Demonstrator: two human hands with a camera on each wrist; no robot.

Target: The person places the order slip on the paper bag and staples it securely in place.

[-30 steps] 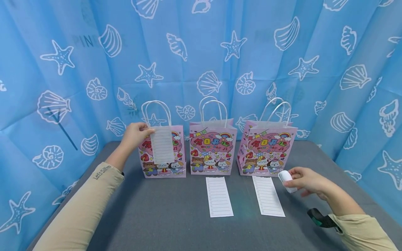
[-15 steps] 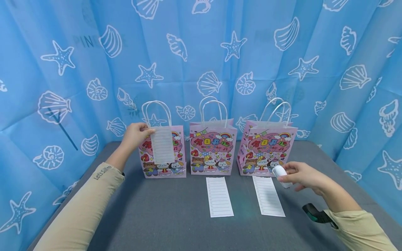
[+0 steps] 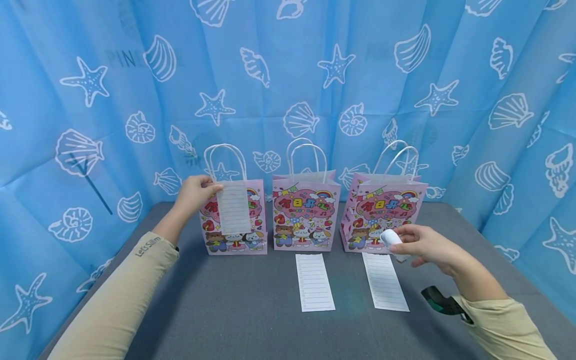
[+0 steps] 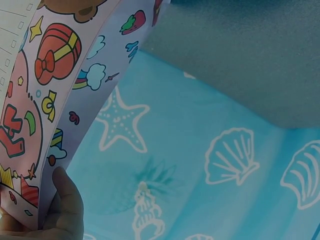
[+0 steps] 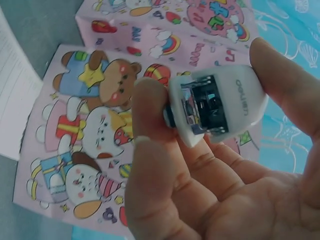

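Observation:
In the head view my left hand (image 3: 193, 194) pinches the top left corner of a lined paper slip (image 3: 235, 207) at the top edge of the left pink gift bag (image 3: 256, 220). The left wrist view shows the fingers (image 4: 69, 200) on the bag's edge, with the slip (image 4: 11, 35) lying over its front. My right hand (image 3: 427, 247) holds a small white stapler (image 3: 390, 239) in front of the right gift bag (image 3: 391, 200). From the right wrist, the stapler (image 5: 235, 102) sits between thumb and fingers, its metal inside visible.
A middle gift bag (image 3: 306, 215) stands upright between the other two. Two lined slips, one in the middle (image 3: 315, 282) and one at right (image 3: 386, 282), lie on the grey table (image 3: 234, 310). A blue shell-print curtain (image 3: 288, 65) hangs behind.
My right hand has moved left with the stapler, from beside the right slip to in front of the right bag. The left hand and its slip have stayed in place.

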